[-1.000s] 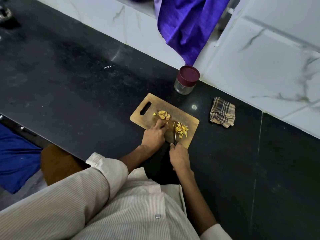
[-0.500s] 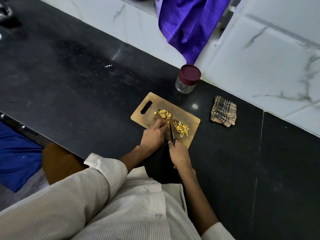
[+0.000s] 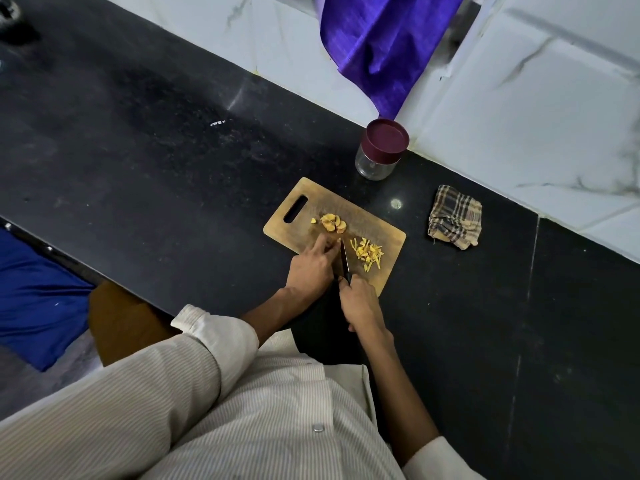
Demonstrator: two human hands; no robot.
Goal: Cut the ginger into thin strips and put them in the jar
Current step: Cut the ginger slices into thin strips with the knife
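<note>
A wooden cutting board (image 3: 374, 223) lies on the black counter. A small stack of ginger slices (image 3: 333, 223) sits near its middle, and a pile of thin ginger strips (image 3: 367, 252) lies to the right. My left hand (image 3: 313, 266) pins a ginger piece to the board with its fingertips. My right hand (image 3: 358, 301) grips the handle of a knife (image 3: 344, 259), whose blade stands right beside the left fingertips. A glass jar with a maroon lid (image 3: 381, 148) stands shut behind the board, near the wall.
A folded checked cloth (image 3: 454, 217) lies right of the board. A purple cloth (image 3: 384, 46) hangs down the white tiled wall above the jar. The counter's near edge runs just below my hands.
The knife blade has shifted slightly left, closer to my left fingertips, between cuts. The strip pile and the slices stay where they were.
</note>
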